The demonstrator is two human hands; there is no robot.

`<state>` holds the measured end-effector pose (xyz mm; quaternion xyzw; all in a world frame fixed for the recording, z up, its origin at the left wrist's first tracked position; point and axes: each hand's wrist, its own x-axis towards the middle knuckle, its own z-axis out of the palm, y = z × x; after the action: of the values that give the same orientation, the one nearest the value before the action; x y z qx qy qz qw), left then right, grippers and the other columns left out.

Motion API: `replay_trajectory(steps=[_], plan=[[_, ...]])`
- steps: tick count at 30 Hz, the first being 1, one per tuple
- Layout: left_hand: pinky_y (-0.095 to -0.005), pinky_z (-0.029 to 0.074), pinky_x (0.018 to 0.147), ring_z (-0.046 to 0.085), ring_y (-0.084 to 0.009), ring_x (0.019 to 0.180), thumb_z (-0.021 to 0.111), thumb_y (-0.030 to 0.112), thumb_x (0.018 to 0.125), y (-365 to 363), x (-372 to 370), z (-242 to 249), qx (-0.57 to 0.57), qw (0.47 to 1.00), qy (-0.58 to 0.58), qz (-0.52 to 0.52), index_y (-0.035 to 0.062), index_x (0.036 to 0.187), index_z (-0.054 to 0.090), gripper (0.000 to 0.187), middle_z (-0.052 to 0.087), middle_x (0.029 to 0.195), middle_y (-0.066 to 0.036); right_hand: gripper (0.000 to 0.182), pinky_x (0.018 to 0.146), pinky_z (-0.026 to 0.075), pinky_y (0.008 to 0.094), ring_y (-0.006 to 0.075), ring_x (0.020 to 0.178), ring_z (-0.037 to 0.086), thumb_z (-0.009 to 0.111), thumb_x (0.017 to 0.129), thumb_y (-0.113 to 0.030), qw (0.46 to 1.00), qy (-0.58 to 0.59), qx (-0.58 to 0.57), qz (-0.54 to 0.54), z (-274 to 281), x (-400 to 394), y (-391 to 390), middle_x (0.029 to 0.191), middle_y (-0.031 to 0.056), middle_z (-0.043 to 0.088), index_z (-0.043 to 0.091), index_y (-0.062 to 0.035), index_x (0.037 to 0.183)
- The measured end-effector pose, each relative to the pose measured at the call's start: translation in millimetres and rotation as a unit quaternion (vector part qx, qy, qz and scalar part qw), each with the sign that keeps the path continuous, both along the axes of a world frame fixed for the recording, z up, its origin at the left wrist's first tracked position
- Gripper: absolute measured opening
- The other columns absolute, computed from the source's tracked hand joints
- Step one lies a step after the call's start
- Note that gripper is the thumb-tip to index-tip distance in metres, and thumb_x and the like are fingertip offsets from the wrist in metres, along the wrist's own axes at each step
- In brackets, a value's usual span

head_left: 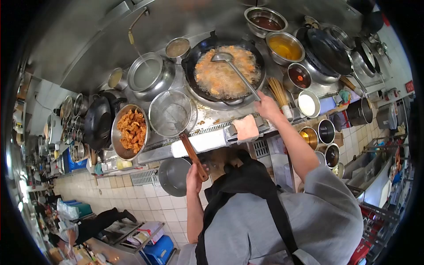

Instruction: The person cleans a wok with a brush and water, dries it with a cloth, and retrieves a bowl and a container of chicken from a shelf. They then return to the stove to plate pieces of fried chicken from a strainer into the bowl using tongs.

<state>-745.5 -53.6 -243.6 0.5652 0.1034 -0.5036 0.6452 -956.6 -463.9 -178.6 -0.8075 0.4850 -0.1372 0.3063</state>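
My right hand [266,107] is closed around the handle of a steel ladle [222,57], whose bowl rests at the surface of bubbling oil. Orange-brown pieces of food [225,79] fry in that oil, inside a black wok [191,66]. In my left hand [194,177] is the wooden handle of a wire-mesh strainer [170,112]. The strainer's round basket sits over the stove's front, left of the wok, and no food shows in it. Beside it, a steel bowl [115,137] holds browned fried pieces [131,129].
A steel pot [148,73] stands left of the wok under a tap [131,37]. Bowls of red liquid [265,22] and yellow oil [286,47] are at the right, near a bamboo brush [277,92]. A pink cloth [245,128] lies on the front edge. Another person [95,225] is behind, lower left.
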Motion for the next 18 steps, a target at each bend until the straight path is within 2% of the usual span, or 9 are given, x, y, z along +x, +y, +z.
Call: replay_trajectory(steps=[3, 5, 7, 11, 12, 15, 16, 17, 18], plan=[[-0.0326, 0.056, 0.063, 0.065, -0.0175, 0.072, 0.056, 0.014, 0.109, -12.4, -3.8, -9.7, -0.021, 0.997, -0.061, -0.045, 0.0033, 0.128, 0.051, 0.022, 0.068, 0.092, -0.011, 0.049, 0.092, 0.052, 0.0576, 0.0527, 0.103, 0.066, 0.061, 0.097, -0.018, 1.000, 0.002, -0.004, 0.012, 30.6, -5.2, 5.3, 0.103, 0.0344, 0.070, 0.053, -0.0017, 0.143], [-0.0324, 0.056, 0.063, 0.064, -0.0171, 0.070, 0.054, 0.008, 0.109, -7.2, -0.8, -22.7, -0.011, 0.995, -0.076, -0.067, 0.0027, 0.128, 0.051, 0.021, 0.068, 0.090, -0.011, 0.049, 0.093, 0.052, 0.0573, 0.0523, 0.104, 0.066, 0.061, 0.097, -0.017, 1.000, 0.005, -0.008, 0.009, 33.5, 1.6, 3.8, 0.104, 0.0339, 0.071, 0.053, -0.0024, 0.143], [-0.0312, 0.055, 0.062, 0.063, -0.0168, 0.068, 0.054, 0.005, 0.108, -0.6, -1.6, -9.8, 0.012, 0.995, -0.065, -0.069, 0.0026, 0.128, 0.051, 0.020, 0.067, 0.089, -0.010, 0.048, 0.091, 0.052, 0.0580, 0.0525, 0.101, 0.066, 0.061, 0.097, -0.017, 1.000, -0.009, -0.012, 0.012, 16.6, 10.0, -7.6, 0.101, 0.0326, 0.071, 0.053, -0.0028, 0.143], [-0.0334, 0.058, 0.065, 0.066, -0.0183, 0.069, 0.056, 0.011, 0.109, 14.7, 0.9, 1.3, 0.022, 0.992, -0.102, -0.077, 0.0011, 0.133, 0.054, 0.026, 0.071, 0.094, -0.013, 0.049, 0.086, 0.051, 0.0600, 0.0534, 0.095, 0.067, 0.061, 0.098, -0.016, 0.995, -0.079, -0.046, 0.036, -15.8, 15.9, -25.4, 0.092, 0.0307, 0.071, 0.053, -0.0027, 0.144], [-0.0344, 0.059, 0.066, 0.066, -0.0187, 0.070, 0.056, 0.013, 0.109, 21.8, -1.0, -1.1, 0.032, 0.994, -0.099, -0.036, 0.0008, 0.132, 0.055, 0.026, 0.071, 0.095, -0.014, 0.050, 0.083, 0.052, 0.0571, 0.0524, 0.093, 0.068, 0.062, 0.098, -0.016, 1.000, -0.025, 0.001, 0.019, 26.7, 21.7, -6.7, 0.097, 0.0302, 0.072, 0.053, -0.0020, 0.146], [-0.0363, 0.059, 0.070, 0.068, -0.0201, 0.074, 0.057, 0.020, 0.109, 36.1, -3.8, -20.4, 0.053, 0.993, -0.073, 0.071, 0.0001, 0.128, 0.057, 0.027, 0.072, 0.099, -0.014, 0.052, 0.076, 0.055, 0.0505, 0.0436, 0.080, 0.071, 0.064, 0.098, -0.016, 0.996, -0.093, 0.005, -0.003, 14.4, 40.0, 5.2, 0.093, 0.0255, 0.072, 0.051, -0.0017, 0.147], [-0.0364, 0.059, 0.071, 0.068, -0.0204, 0.075, 0.057, 0.021, 0.109, 48.0, -6.2, -25.2, 0.058, 0.992, -0.053, 0.099, 0.0000, 0.126, 0.058, 0.027, 0.072, 0.100, -0.014, 0.045, 0.065, 0.053, 0.0459, 0.0313, 0.064, 0.065, 0.067, 0.099, -0.018, 0.967, -0.247, 0.033, 0.049, 8.7, 57.0, 3.7, 0.084, 0.0153, 0.067, 0.055, -0.0017, 0.140], [-0.0365, 0.059, 0.072, 0.069, -0.0208, 0.077, 0.057, 0.023, 0.109, 59.8, -7.5, -30.5, 0.062, 0.990, -0.035, 0.125, 0.0000, 0.124, 0.058, 0.028, 0.072, 0.100, -0.014, 0.040, 0.064, 0.051, 0.0415, 0.0261, 0.064, 0.063, 0.066, 0.100, -0.016, 0.945, -0.273, 0.172, 0.043, 6.8, 65.8, 1.9, 0.085, 0.0105, 0.066, 0.057, -0.0016, 0.136], [-0.0361, 0.059, 0.072, 0.069, -0.0211, 0.078, 0.057, 0.024, 0.109, 77.8, -7.9, -46.3, 0.064, 0.990, -0.031, 0.118, 0.0005, 0.124, 0.058, 0.027, 0.072, 0.100, -0.014, 0.035, 0.063, 0.050, 0.0371, 0.0208, 0.064, 0.060, 0.065, 0.101, -0.015, 0.905, -0.293, 0.307, 0.036, 30.2, 82.4, 8.1, 0.085, 0.0057, 0.064, 0.059, -0.0015, 0.132]])
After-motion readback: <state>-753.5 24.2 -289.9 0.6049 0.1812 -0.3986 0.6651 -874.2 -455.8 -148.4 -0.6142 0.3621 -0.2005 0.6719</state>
